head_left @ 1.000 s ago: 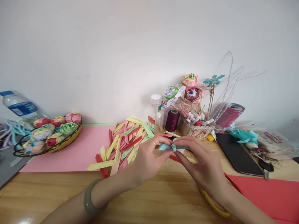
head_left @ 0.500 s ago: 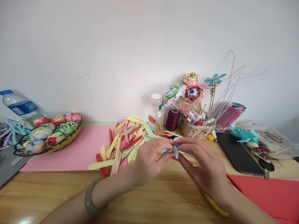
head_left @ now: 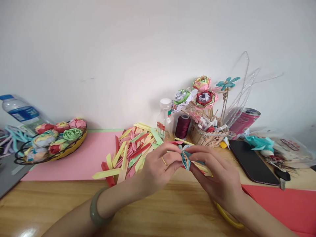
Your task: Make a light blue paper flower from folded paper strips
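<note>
Where folds are pinched: a pleated blue paper piece (head_left: 186, 160) is gripped by the left hand (head_left: 158, 168) and the right hand (head_left: 219, 176).
Paper strips (head_left: 134, 149): heaped beyond the left hand.

Left forearm (head_left: 123, 199): is slanting inward from lower left.
Left hand (head_left: 158, 166): is showing its back, fingers (head_left: 170, 147) bending, thumb (head_left: 172, 168) pinching below them.
Right forearm (head_left: 261, 212): is slanting inward from lower right.
Right hand (head_left: 219, 171): is mirroring the left, fingers curving over its thumb.
Fingertips (head_left: 188, 150): are facing, nearly meeting.
</note>
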Demonstrator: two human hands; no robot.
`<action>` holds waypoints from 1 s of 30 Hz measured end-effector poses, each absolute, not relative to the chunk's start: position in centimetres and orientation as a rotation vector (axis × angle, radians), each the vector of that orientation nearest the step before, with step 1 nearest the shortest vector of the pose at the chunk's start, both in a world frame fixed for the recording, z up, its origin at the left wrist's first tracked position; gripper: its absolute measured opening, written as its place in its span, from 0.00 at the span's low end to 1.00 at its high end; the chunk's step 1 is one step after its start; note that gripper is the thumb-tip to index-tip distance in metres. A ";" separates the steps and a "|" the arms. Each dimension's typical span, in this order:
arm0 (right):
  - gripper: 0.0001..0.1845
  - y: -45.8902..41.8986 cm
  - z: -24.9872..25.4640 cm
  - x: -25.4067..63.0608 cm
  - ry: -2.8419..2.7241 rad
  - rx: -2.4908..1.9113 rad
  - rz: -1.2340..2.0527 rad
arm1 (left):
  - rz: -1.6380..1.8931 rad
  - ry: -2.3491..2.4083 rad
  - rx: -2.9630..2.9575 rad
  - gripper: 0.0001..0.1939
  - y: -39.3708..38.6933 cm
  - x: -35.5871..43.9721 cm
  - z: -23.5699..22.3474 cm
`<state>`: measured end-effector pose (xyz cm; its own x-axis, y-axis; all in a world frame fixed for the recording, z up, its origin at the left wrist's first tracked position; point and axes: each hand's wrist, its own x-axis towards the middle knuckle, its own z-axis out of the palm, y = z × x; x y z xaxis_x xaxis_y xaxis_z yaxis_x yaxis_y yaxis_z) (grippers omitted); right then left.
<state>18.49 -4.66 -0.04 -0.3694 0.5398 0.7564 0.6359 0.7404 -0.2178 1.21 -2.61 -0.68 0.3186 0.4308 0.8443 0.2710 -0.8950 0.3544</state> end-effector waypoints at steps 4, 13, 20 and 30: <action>0.08 -4.6 0.1 18.6 -2.082 -0.878 -0.179 | 1.617 0.599 2.456 0.04 -2.2 1.2 -0.8; 0.09 -4.3 1.1 18.6 -2.090 -0.787 -0.372 | 1.618 0.423 2.509 0.06 -1.7 1.2 -0.6; 0.10 -4.1 1.3 18.9 -2.239 -0.651 -0.090 | 1.453 0.286 2.559 0.06 -1.3 0.8 -0.5; 0.05 -3.7 1.0 18.7 -1.992 -1.040 0.801 | 1.003 0.621 2.082 0.06 -1.1 0.2 0.3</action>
